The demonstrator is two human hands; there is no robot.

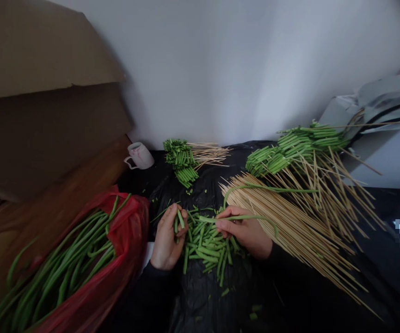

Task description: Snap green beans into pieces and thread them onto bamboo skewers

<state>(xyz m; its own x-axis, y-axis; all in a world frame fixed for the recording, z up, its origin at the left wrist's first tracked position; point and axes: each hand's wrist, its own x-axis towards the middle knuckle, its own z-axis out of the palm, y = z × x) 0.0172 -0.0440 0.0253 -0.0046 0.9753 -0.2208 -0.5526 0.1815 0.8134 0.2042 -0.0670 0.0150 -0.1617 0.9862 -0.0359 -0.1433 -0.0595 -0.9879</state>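
Note:
My left hand is closed around a couple of short green bean pieces, held upright over the black sheet. My right hand pinches a long green bean that loops up and to the right over the skewers. Between and below both hands lies a heap of cut bean pieces. A broad pile of bare bamboo skewers spreads out just right of my right hand.
A red plastic bag of long uncut beans sits at the left. Skewered bean bundles lie at the back and back right. A white mug stands by the wall beside a cardboard box. White containers sit at the right.

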